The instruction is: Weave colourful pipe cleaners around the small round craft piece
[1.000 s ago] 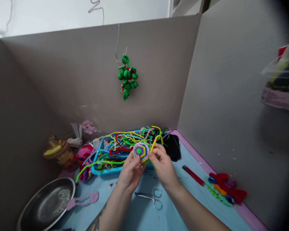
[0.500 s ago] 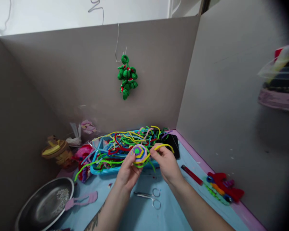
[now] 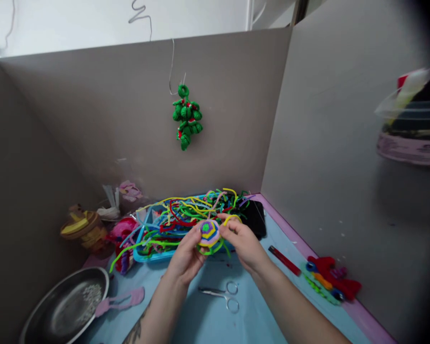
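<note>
My left hand [image 3: 187,253] pinches the left edge of a small woven disc [image 3: 209,232], ringed in green, purple, yellow and pink, with green pipe cleaner ends sticking out below. At the disc's right side, my right hand [image 3: 244,242] has thumb and fingers closed on a yellow pipe cleaner [image 3: 232,218], whose free part arches over the fingers. Both hands are held up in front of a blue tray [image 3: 154,257] heaped with loose pipe cleaners [image 3: 186,205]. Small metal scissors [image 3: 222,292] lie on the cloth below the hands.
A metal bowl [image 3: 66,306] holding small pale bits stands at the left, a pink strip by its rim. On the right lie a red cutter-like tool [image 3: 284,261] and a red fuzzy figure [image 3: 335,277]. Grey panels surround the table; a green ornament [image 3: 187,117] hangs ahead.
The yellow pipe cleaner's free end, which reached out to the right, now curls close over my right fingers. Both hands and the disc have shifted only slightly.
</note>
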{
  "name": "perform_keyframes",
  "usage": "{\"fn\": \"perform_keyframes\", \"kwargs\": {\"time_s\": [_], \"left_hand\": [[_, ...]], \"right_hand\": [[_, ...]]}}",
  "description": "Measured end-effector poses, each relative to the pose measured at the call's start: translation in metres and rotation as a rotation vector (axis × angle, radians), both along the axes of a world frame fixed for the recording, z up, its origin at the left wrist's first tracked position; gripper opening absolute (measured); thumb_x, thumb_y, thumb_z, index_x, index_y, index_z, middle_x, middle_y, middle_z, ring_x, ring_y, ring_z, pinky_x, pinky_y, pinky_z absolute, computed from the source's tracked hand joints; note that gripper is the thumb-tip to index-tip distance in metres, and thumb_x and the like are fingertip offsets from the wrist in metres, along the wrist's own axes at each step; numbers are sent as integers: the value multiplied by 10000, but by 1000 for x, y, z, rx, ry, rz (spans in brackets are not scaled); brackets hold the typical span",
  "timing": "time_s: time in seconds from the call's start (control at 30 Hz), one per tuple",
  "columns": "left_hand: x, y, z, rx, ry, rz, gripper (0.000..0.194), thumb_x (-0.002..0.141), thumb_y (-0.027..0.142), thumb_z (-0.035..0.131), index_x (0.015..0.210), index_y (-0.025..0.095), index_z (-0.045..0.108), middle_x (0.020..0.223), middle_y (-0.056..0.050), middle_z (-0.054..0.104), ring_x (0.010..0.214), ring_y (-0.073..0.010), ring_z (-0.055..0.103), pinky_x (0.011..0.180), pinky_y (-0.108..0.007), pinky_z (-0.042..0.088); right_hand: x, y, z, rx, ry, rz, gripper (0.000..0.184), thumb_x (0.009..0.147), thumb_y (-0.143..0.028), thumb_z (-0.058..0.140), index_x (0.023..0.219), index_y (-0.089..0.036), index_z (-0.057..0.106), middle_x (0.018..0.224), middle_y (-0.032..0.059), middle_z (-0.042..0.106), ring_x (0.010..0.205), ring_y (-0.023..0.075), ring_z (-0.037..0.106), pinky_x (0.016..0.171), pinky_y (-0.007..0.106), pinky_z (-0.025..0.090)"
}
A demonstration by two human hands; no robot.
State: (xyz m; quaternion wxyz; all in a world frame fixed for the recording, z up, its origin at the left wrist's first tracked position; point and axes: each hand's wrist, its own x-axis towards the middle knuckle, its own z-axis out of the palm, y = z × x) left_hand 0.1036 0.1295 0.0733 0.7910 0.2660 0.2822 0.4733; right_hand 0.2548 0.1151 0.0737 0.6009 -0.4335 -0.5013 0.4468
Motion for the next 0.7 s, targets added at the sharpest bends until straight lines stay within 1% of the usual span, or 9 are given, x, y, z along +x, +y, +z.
{"fn": "perform_keyframes", "kwargs": {"time_s": [0.13, 0.17, 0.23, 0.3, 0.37, 0.47, 0.53, 0.6, 0.7], "left_hand": [[3, -2, 3, 73, 159, 48, 372, 721, 343, 691, 1035, 160, 609, 971, -80, 658, 767, -146, 627, 627, -227, 494], [4, -3, 3, 100, 216, 103, 388, 729, 369, 677, 1051, 170, 588, 988, -77, 647, 793, -152, 623, 653, -247, 494], [7, -4, 2, 202, 343, 280, 423, 715, 382, 683, 1065, 187, 547, 939, -47, 631, 755, -129, 605, 637, -235, 480], [9, -7, 2, 359, 467, 432, 456, 702, 351, 695, 1089, 197, 510, 799, 4, 607, 669, -104, 575, 607, -213, 461], [11, -12, 1, 510, 572, 460, 463, 731, 318, 667, 1141, 203, 486, 713, 23, 594, 638, -112, 569, 616, -221, 458], [11, -19, 0, 683, 760, 369, 437, 787, 288, 607, 1205, 218, 502, 789, -29, 663, 674, -147, 596, 650, -256, 467], [8, -22, -3, 818, 888, 353, 411, 795, 265, 598, 1202, 244, 546, 881, -55, 688, 705, -165, 607, 671, -272, 468], [5, -22, -7, 993, 998, 400, 396, 783, 246, 612, 1177, 276, 588, 940, -62, 690, 766, -190, 613, 718, -296, 466], [2, -19, -11, 1279, 1213, 599, 403, 726, 247, 678, 1122, 311, 637, 913, -69, 680, 818, -222, 600, 773, -340, 445]], "right_hand": [[-2, 4, -8, 9, 28, -93, 364, 751, -515, 602, 609, -181, 610, 1062, 83, 575, 1096, 257, 470, 932, 385, 355], [-2, 6, -9, 11, 35, -134, 372, 753, -524, 593, 608, -182, 604, 1058, 81, 576, 1076, 255, 478, 927, 387, 358], [-1, 8, -12, 27, 37, -217, 382, 760, -527, 580, 599, -181, 593, 1061, 79, 571, 1063, 250, 483, 931, 385, 351], [0, 10, -13, 56, 22, -285, 370, 769, -506, 579, 597, -179, 585, 1074, 81, 561, 1086, 246, 471, 945, 375, 335], [0, 9, -12, 76, 1, -330, 346, 777, -482, 581, 610, -179, 582, 1081, 81, 550, 1101, 241, 461, 947, 363, 329], [-2, 5, -9, 81, -27, -346, 322, 786, -453, 584, 614, -180, 578, 1081, 81, 537, 1100, 237, 456, 930, 356, 337], [-4, 3, -8, 78, -39, -337, 309, 793, -437, 586, 617, -183, 585, 1082, 82, 529, 1107, 238, 449, 915, 353, 345], [-6, 2, -8, 80, -44, -334, 296, 791, -432, 594, 624, -187, 597, 1065, 82, 532, 1121, 236, 438, 916, 348, 342], [-11, 1, -9, 61, 3, -348, 303, 772, -458, 612, 625, -194, 601, 1026, 74, 553, 1119, 230, 438, 940, 342, 322]]}}
